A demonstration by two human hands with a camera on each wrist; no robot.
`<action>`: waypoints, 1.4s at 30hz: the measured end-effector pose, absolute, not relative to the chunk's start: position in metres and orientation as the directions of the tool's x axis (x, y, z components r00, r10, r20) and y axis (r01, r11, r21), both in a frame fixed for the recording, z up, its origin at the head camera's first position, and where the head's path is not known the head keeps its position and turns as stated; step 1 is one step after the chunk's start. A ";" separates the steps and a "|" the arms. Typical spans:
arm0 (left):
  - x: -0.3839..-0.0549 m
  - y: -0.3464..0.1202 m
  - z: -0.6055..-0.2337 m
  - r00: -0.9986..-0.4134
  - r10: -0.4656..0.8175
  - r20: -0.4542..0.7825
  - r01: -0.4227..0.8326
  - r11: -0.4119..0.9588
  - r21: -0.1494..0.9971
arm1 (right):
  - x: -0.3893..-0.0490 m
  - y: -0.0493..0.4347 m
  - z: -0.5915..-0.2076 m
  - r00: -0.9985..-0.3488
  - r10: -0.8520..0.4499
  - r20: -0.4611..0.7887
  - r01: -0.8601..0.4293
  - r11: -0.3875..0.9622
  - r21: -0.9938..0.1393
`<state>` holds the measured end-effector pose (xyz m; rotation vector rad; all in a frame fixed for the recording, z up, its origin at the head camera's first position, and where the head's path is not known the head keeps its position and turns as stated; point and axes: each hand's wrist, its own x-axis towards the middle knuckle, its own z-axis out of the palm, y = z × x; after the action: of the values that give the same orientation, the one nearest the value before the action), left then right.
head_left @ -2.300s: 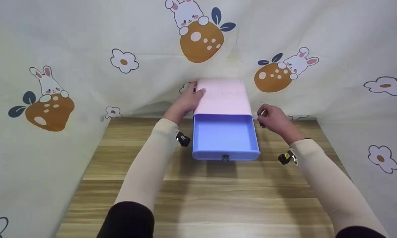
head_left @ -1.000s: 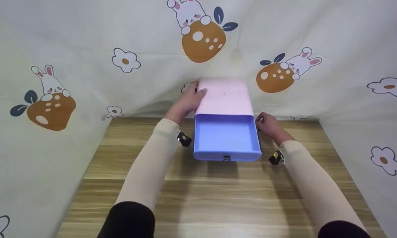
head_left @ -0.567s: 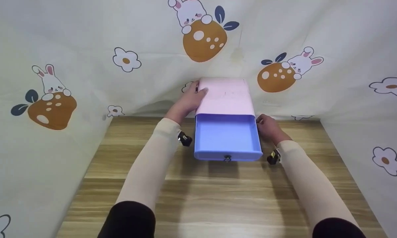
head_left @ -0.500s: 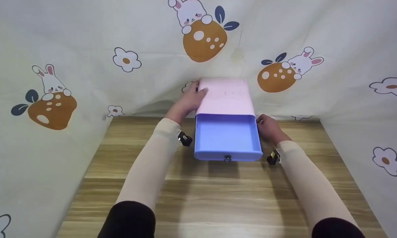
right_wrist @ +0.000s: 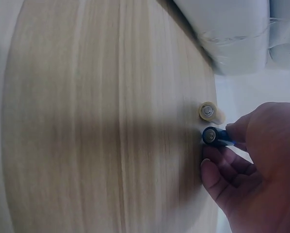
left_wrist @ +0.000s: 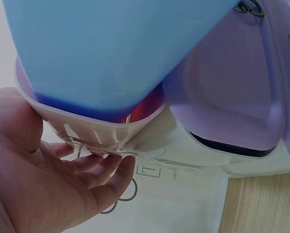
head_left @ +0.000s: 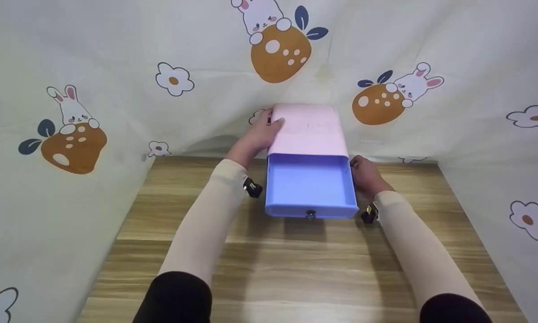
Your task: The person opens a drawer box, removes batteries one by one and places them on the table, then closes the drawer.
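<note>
A pink drawer cabinet (head_left: 307,128) stands against the back wall, its blue top drawer (head_left: 310,181) pulled out toward me. My left hand (head_left: 262,132) holds the casing at its left side, thumb on the top face. In the left wrist view its fingers curl against the casing wall (left_wrist: 82,133). To the right of the cabinet is my right hand (head_left: 367,172), low by the table and partly hidden behind the cabinet in the head view. It pinches a blue battery (right_wrist: 215,136) right beside a yellow battery (right_wrist: 210,112) in the right wrist view.
Lower purple drawers (left_wrist: 227,87) with ring pulls show below the top one in the left wrist view. The wood-grain table (head_left: 278,278) extends in front. Walls of printed cloth (head_left: 116,54) enclose the back and both sides.
My right hand has moved left and slightly down, close to the cabinet's right side, and has stayed there since. The left hand keeps its hold. The whole head view has shifted slightly.
</note>
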<state>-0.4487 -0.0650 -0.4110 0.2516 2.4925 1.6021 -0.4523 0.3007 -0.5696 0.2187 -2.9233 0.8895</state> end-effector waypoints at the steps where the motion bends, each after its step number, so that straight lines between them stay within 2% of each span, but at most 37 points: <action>1: -0.449 -0.065 -0.411 -0.972 0.230 -0.050 0.050 0.409 0.911 | -0.452 0.300 -0.570 -0.987 -0.114 0.113 -0.158 0.823 -0.545; 13: -0.447 -0.065 -0.411 -0.973 0.227 -0.051 0.050 0.418 0.907 | -0.457 0.301 -0.577 -0.994 -0.110 0.024 -0.104 0.820 -0.562; 24: -0.448 -0.064 -0.412 -0.976 0.214 -0.051 0.045 0.420 0.906 | -0.455 0.302 -0.582 -0.993 -0.086 0.082 -0.118 0.799 -0.589; 34: -0.446 -0.065 -0.412 -0.975 0.214 -0.061 0.029 0.394 0.919 | -0.451 0.302 -0.577 -0.996 -0.050 0.073 -0.085 0.783 -0.617; 42: -0.449 -0.066 -0.413 -0.974 0.220 -0.048 0.047 0.408 0.912 | -0.444 0.307 -0.574 -0.999 -0.032 0.021 -0.038 0.748 -0.662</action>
<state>-0.4485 -0.0659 -0.4129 0.2392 2.4983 1.6092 -0.4441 0.3070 -0.5738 0.0583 -2.9298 1.1097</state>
